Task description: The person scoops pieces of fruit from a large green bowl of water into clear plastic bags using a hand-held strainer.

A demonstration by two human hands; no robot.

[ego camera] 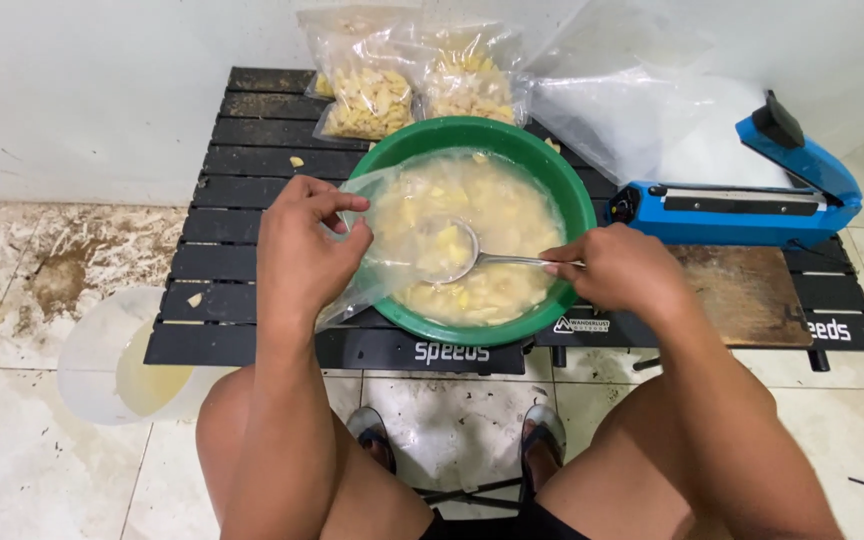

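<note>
My left hand (302, 245) grips the rim of a clear plastic bag (392, 225) and holds it open, tilted over a green bowl (562, 190). The bowl holds pale yellow chunks in cloudy liquid. My right hand (617, 268) holds the handle of a metal spoon (472, 255). The spoon's bowl carries a few yellow chunks and sits inside the mouth of the bag. The green bowl rests on a low black slatted table (222, 200).
Two filled clear bags of yellow chunks (372, 95) stand behind the bowl. A blue heat sealer (742, 200) lies at the right, with a stack of empty plastic bags (632, 100) behind it. A translucent jug (117, 360) sits on the tiled floor at the left.
</note>
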